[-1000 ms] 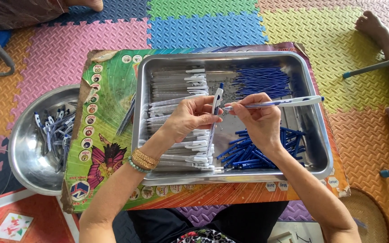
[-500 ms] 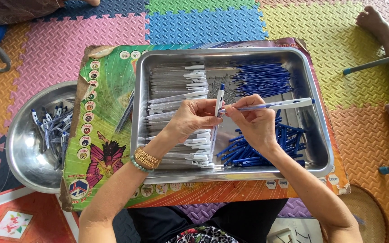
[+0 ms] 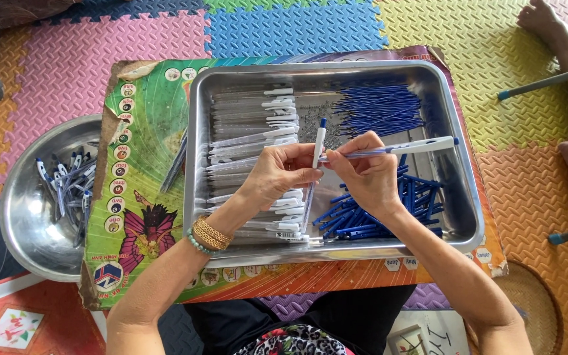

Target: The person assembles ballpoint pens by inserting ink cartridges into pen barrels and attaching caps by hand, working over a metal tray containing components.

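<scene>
We worked over a floor of interlocking foam mats in pink, blue, green, yellow and orange (image 3: 60,59), on which lay a flat sheet of printed green cardboard with a butterfly picture (image 3: 146,164). On that cardboard sat our rectangular stainless-steel tray (image 3: 458,197). To its left, partly on the mats, stood a round steel bowl (image 3: 21,223) holding a loose heap of assembled blue-and-white pens (image 3: 67,187).

Inside the tray, rows of clear pen barrels with white clips (image 3: 251,131) filled the left half, a bundle of thin blue ink refills (image 3: 379,108) lay at the upper right, and a pile of blue pen caps (image 3: 363,220) lay at the lower right.

Over the tray's middle, our left hand (image 3: 277,174) was curled closed, pinching an upright white pen with a blue tip (image 3: 319,141) between thumb and fingers. Our right hand (image 3: 366,174), just beside it with fingertips almost meeting, was likewise closed around a clear pen barrel with a white clip end (image 3: 405,148), held level and pointing right. A beaded and gold bracelet (image 3: 208,235) circled our left wrist.
</scene>
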